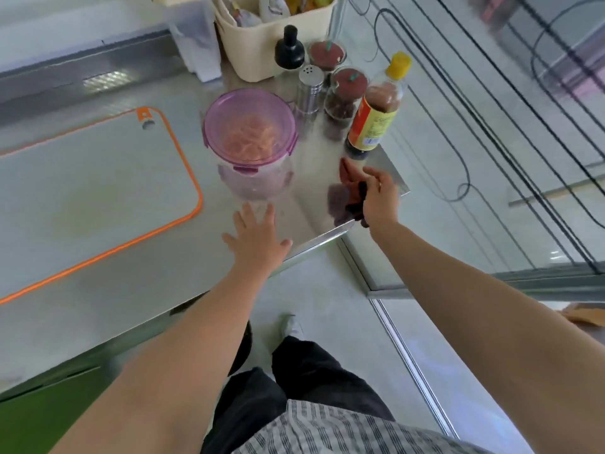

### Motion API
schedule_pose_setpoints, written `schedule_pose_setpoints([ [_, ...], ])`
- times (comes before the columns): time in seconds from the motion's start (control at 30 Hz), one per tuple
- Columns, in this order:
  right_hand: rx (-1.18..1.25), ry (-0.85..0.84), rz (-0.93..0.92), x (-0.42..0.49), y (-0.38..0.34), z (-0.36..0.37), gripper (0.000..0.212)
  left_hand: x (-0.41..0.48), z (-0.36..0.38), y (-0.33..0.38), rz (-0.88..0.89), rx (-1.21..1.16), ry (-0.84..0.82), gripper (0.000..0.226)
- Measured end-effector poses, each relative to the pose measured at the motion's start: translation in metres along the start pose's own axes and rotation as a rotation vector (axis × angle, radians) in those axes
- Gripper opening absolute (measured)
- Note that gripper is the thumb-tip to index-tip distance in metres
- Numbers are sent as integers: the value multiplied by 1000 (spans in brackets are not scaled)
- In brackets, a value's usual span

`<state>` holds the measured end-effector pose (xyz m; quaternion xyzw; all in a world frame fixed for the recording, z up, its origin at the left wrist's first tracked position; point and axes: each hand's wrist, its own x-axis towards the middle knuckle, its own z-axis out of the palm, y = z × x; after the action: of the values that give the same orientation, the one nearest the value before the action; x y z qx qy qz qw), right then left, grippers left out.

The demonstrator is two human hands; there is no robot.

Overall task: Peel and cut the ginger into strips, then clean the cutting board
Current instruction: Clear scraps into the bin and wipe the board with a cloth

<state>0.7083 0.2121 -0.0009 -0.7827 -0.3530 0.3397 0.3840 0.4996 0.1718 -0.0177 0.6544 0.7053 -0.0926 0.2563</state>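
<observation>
the left hand [258, 237] is spread open over the steel counter [157, 290]. the right hand [379, 198] grips a dark, blurred thing [355, 204], perhaps a cloth. just beyond the left fingertips, a clear round tub with a purple lid [250, 139] holds orange strips, likely the ginger. the white, orange-rimmed cutting board [91, 191] lies bare, well left of both hands. cleaning seems the step in hand; next, carry the thing over to the board.

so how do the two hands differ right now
The left hand is open and flat, fingers spread, holding nothing; the right hand is curled round a dark object, too blurred to name. The left is near the purple-lidded container; the right is by the sauce bottle. Both are bare, over the steel counter.
</observation>
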Motion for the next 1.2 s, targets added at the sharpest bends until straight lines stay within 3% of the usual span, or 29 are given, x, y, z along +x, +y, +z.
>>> schedule_pose_setpoints([
  [0.13, -348, -88, -63, -7, 34, 1, 47, 2, 12, 13, -43, 7, 26, 77],
  [0.27, -267, -333, -276, -22, 32, 13, 45, 4, 16, 7, -26, 41, 142, 61],
  [0.4, -185, -55, -258, 20, 14, -4, 47, 8, 14, 0, 3, 57, 195, 59],
  [0.47, -298, -39, -161, 34, 18, -4, 54, 9, 15, -4, 19, 69, 198, 61],
  [0.57, -423, -163, -201, 7, 24, 26, 55, 10, 14, -9, 9, 56, 202, 67],
  [0.7, -297, -443, -409, -30, 20, 57, 44, 11, 9, -9, 7, 83, 218, 69],
  [0.8, -221, -281, -377, -8, 7, 48, 47, 11, 6, -14, 27, 72, 219, 71],
  [0.9, -376, -152, -281, 10, 10, 42, 52, 10, 7, -19, 45, 58, 215, 73],
  [1.0, -323, -390, -423, -28, 13, 56, 50, 9, 6, -21, 64, 53, 216, 73],
  [1.07, -265, -625, -426, -52, 14, 58, 44, 8, 4, -25, 89, 27, 213, 73],
  [1.1, -233, -644, -404, -53, 13, 56, 43, 7, 3, -29, 106, 8, 207, 71],
  [1.2, -217, -296, -356, -31, 14, 49, 48, -1, 1, -47, 131, -18, 212, 68],
])
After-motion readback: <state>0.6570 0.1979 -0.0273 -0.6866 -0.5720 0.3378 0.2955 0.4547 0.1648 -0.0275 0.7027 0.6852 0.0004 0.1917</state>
